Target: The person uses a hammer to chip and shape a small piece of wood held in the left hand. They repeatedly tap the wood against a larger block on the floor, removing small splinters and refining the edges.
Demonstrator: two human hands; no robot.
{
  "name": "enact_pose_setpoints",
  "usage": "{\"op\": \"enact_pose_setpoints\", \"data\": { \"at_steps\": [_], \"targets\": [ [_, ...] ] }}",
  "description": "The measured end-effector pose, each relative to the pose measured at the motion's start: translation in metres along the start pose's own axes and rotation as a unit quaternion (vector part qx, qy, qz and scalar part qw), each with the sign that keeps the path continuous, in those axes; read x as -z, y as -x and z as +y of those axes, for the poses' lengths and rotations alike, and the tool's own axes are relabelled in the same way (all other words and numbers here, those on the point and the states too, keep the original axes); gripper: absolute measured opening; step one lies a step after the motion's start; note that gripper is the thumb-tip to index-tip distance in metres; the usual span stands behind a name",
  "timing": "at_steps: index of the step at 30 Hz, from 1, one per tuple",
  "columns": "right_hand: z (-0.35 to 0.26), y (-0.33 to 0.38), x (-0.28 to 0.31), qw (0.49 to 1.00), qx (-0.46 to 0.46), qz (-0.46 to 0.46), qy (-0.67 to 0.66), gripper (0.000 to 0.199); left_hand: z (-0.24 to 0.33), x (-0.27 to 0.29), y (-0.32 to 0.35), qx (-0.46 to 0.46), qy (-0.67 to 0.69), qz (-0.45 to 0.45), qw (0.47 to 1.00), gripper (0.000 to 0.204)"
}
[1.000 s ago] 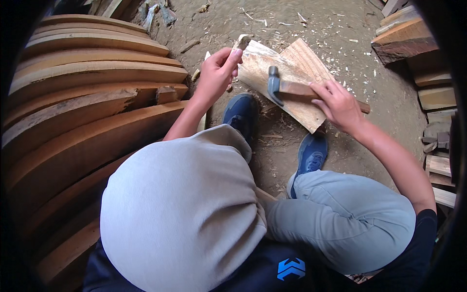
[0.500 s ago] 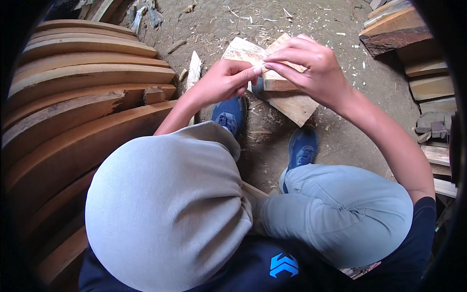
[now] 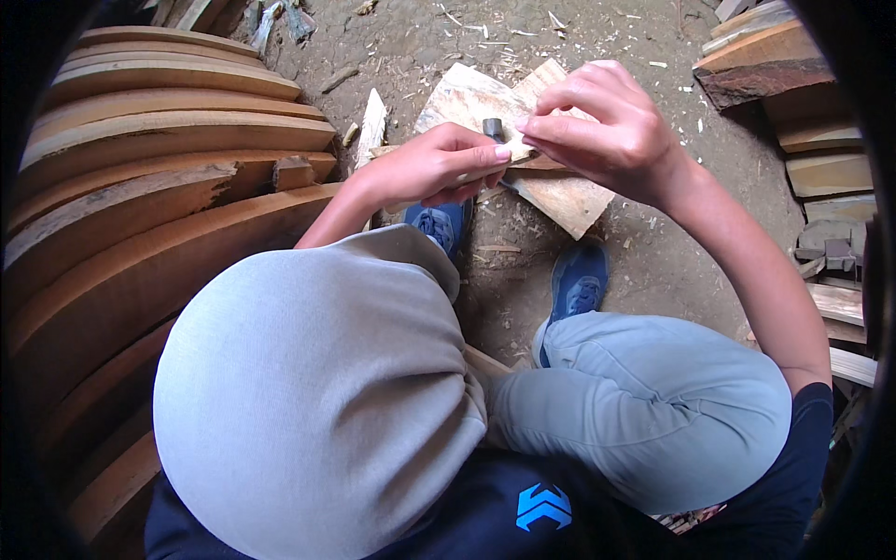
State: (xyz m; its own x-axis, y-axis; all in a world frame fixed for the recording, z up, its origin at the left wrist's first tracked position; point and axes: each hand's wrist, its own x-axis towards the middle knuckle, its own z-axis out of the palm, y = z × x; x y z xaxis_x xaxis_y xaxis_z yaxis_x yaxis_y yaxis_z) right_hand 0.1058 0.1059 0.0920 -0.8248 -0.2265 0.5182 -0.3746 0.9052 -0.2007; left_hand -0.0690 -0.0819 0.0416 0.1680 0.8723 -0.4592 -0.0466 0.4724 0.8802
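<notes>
While seated low over dirt ground (image 3: 420,47), with both hands brought together above a pale wooden block (image 3: 560,191). Left hand (image 3: 425,168) curled closed, fingertips pinching a small light sliver of wood (image 3: 516,152) just above the block's near-left side. Right hand (image 3: 611,121) closed too, thumb and forefinger meeting the same sliver from the other side, so fingertips of both hands nearly touching. Between the two hands, just over the block, a short dark tool head (image 3: 492,127) peeking out; whether gripped or merely lying on the block, cannot tell. Block itself flat on the ground, wedge-shaped, pale and grainy, with a second pale slab (image 3: 462,98) overlapping its far-left edge. Below the block, toward the body, two blue shoes: one (image 3: 439,226) under the left hand, the other (image 3: 577,280) just off the block's near corner. Nearer still, grey-trousered knees (image 3: 653,401) and a grey-clad rounded shape (image 3: 317,401). Left of the block, a stack of long curved planks (image 3: 149,187), brown and rough-sawn, with a small wood offcut (image 3: 292,173) resting on one. Between planks and block, a thin pale splinter (image 3: 371,117) standing up from the dirt. Right of the block, well apart, stacked squared timber pieces (image 3: 775,56) and some grey blocks (image 3: 831,243). Wood chips scattered across the ground all around.
</notes>
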Motion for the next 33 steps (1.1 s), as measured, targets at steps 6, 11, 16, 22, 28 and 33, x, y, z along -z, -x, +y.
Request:
{"op": "enact_pose_setpoints", "data": {
  "at_steps": [6, 11, 16, 22, 28, 33],
  "targets": [
    [-0.002, 0.005, 0.000, 1.000, 0.006, 0.013, -0.005, 0.030, 0.003, 0.003, 0.003, 0.012, -0.007, -0.040, 0.999, 0.050],
    [-0.005, 0.005, -0.001, 1.000, -0.026, -0.011, 0.003, 0.038, 0.005, 0.000, 0.003, 0.012, 0.005, -0.035, 0.999, 0.052],
    [-0.004, 0.005, -0.001, 1.000, -0.009, -0.012, 0.012, 0.038, 0.001, 0.002, 0.002, 0.029, -0.014, -0.037, 0.999, 0.054],
    [-0.004, 0.007, 0.001, 0.999, -0.031, -0.016, 0.005, 0.031, 0.002, 0.002, 0.003, 0.038, -0.004, -0.043, 0.998, 0.056],
    [-0.011, 0.002, -0.005, 0.967, -0.201, -0.054, -0.150, 0.018, 0.004, 0.001, 0.003, 0.041, 0.010, -0.051, 0.998, 0.053],
    [-0.012, 0.001, -0.006, 0.939, -0.250, -0.115, -0.206, 0.013, 0.003, 0.000, 0.002, 0.068, -0.007, -0.032, 0.997, 0.051]
  ]
}}
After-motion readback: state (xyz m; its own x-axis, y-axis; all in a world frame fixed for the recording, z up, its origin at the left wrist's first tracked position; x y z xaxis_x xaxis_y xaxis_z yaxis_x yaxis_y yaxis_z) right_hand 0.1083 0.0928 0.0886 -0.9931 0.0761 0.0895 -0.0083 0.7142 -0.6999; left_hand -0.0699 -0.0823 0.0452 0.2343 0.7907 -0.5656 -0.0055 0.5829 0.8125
